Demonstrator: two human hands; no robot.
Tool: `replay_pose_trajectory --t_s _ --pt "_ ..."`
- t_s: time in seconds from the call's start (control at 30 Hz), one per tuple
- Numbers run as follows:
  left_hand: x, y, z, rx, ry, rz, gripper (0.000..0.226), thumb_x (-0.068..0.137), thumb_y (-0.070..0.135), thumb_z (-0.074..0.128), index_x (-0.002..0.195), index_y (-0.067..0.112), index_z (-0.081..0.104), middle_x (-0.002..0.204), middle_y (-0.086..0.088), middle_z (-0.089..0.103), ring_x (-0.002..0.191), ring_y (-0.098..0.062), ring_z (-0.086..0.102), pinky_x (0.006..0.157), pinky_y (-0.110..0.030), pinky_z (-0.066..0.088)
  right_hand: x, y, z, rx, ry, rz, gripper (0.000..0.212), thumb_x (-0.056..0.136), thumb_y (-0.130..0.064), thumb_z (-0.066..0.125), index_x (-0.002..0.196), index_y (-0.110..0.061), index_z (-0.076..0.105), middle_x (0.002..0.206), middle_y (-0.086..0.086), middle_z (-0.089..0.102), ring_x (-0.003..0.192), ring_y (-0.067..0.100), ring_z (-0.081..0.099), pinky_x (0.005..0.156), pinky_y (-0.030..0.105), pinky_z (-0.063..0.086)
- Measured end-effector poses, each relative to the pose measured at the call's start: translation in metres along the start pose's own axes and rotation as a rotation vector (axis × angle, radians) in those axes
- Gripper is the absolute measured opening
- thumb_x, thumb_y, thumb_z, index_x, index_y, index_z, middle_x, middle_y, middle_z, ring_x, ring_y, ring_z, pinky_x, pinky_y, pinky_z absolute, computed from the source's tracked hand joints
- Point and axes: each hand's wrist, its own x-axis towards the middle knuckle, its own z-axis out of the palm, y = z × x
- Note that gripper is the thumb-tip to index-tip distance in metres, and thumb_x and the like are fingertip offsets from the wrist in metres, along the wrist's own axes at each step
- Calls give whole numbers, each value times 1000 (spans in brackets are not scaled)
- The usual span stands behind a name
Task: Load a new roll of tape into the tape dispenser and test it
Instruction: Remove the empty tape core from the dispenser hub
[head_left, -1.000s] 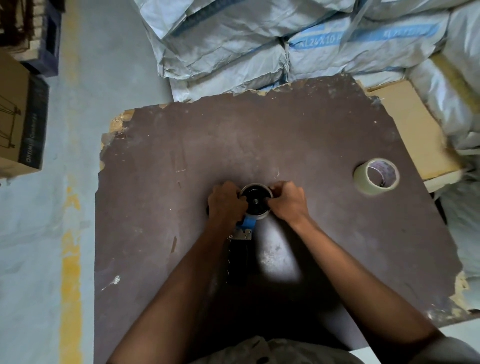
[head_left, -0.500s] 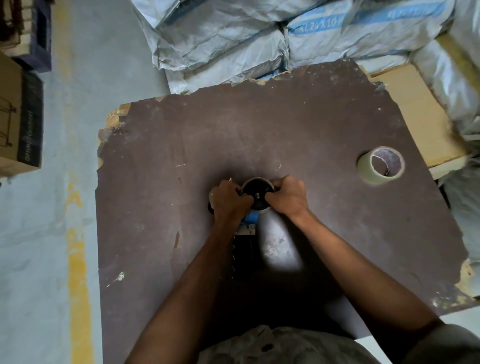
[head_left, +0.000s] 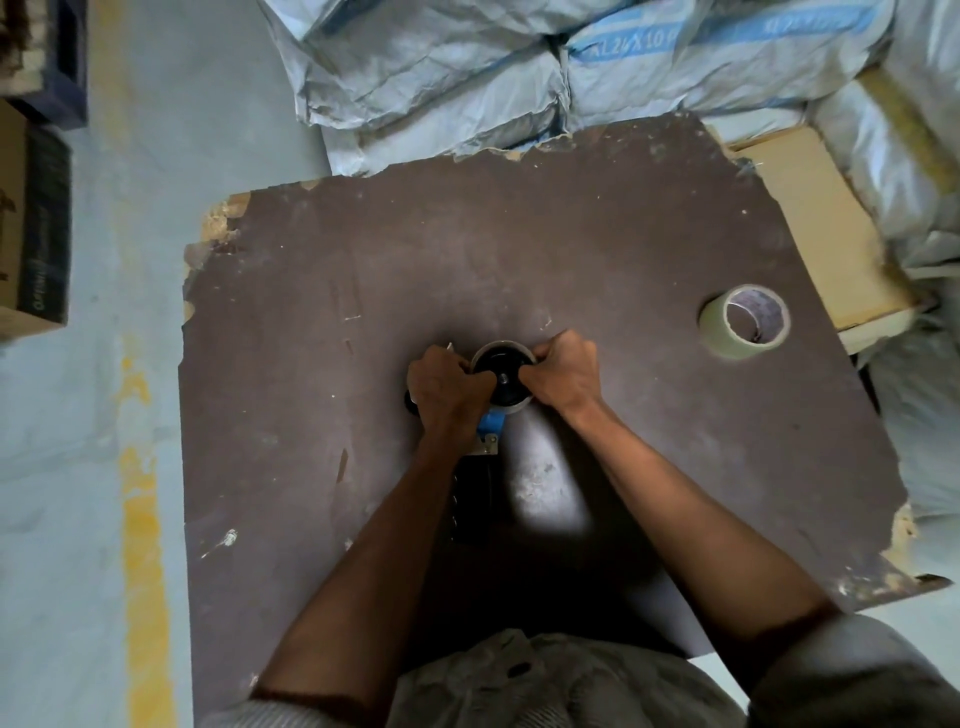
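Hands meet at the middle of the tabletop, both curled around the hub end of a hand-held tape dispenser (head_left: 491, 415) with a blue frame, a metal bracket and a dark handle. Left hand (head_left: 448, 393) grips the dispenser body from the left, its knuckles up and its fingers wrapped over the frame. Right hand (head_left: 563, 375) grips from the right, its fingers closed on the rim of the pale ring (head_left: 501, 347) that sits around the black spool wheel (head_left: 503, 382). The two hands lie close together, with only the wheel showing between them. The dispenser rests on the tabletop, its handle running back toward the person between the two forearms.

Well apart to the right, near the far right edge, a full roll of clear packing tape (head_left: 744, 321) lies on its side, its cardboard core facing up, with neither hand on it.

The tabletop (head_left: 597, 249) is a dark brown laminated board, scuffed, with chipped and flaking corners. A pale wooden panel (head_left: 810, 218) juts out from under its right side. Stacked grey-white woven sacks (head_left: 467, 67) with blue printing are piled beyond the far edge and along the right. On the pale blue floor (head_left: 156, 130) to the left runs a worn yellow painted line (head_left: 143, 509), and a cardboard box (head_left: 31, 228) with a dark printed side stands at the left margin.
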Motion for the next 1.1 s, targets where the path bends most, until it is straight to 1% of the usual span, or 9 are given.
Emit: replay_pose_trajectory --t_s 0.1,0.23,0.3,0.43,0.57,0.67,0.83,0.97,1.1 --pt "4 -2 -1 43 -65 16 39 48 38 54 65 7 72 59 -11 66 60 -30 66 54 -40 57 0 4 1 21 -8 12 11 68 -9 67 65 0 71 50 6 56 55 16 61 51 29 49" --pt "18 -16 13 62 -156 86 63 50 55 45 81 6 68 78 -19 68 73 -36 69 65 -45 59 0 14 1 151 -49 68 13 74 -18 74 82 -12 81 79 9 78 81 20 76 77 41 62" --pt "9 -3 8 56 -168 101 54 61 47 50 86 3 67 85 -23 68 77 -38 69 69 -49 59 -3 14 3 201 -43 114 15 73 -20 72 83 -11 79 75 12 76 76 19 75 75 41 63" --pt "4 7 1 43 -161 70 36 67 24 60 92 -1 68 91 -25 68 88 -38 66 76 -46 57 -9 8 3 117 -60 77 13 76 -13 68 83 -12 79 69 6 71 74 17 69 53 15 44" --pt "6 4 0 -9 -133 73 42 54 33 52 74 0 69 72 -21 65 77 -39 66 57 -31 45 -6 4 3 55 -7 16 10 73 -8 63 68 -1 69 56 8 56 61 22 61 51 25 42" --pt "2 15 -1 -51 -75 79 35 52 31 53 58 -2 65 54 -14 59 58 -32 62 49 -33 42 3 4 -3 23 -2 -49 13 72 -4 62 72 1 73 51 4 50 61 23 62 54 32 46" --pt "-2 26 7 -54 -54 -14 17 64 18 69 64 1 70 46 3 51 43 -10 46 40 -16 33 16 6 -13 -35 -3 -67 14 71 -3 60 72 -2 74 59 13 61 67 28 65 55 32 48" --pt "-3 26 13 -146 -15 -60 33 57 34 60 63 3 69 61 -6 64 60 -23 63 55 -30 52 25 -1 -14 -85 -16 -83 20 69 -3 62 80 -4 78 72 19 73 72 32 70 62 38 59" --pt "-1 18 17 -201 79 -63 37 49 40 49 52 7 66 55 -13 67 58 -31 67 58 -43 58 29 -9 -9 -177 -21 -115 18 67 -7 63 80 -5 76 78 21 74 77 38 70 59 33 50"
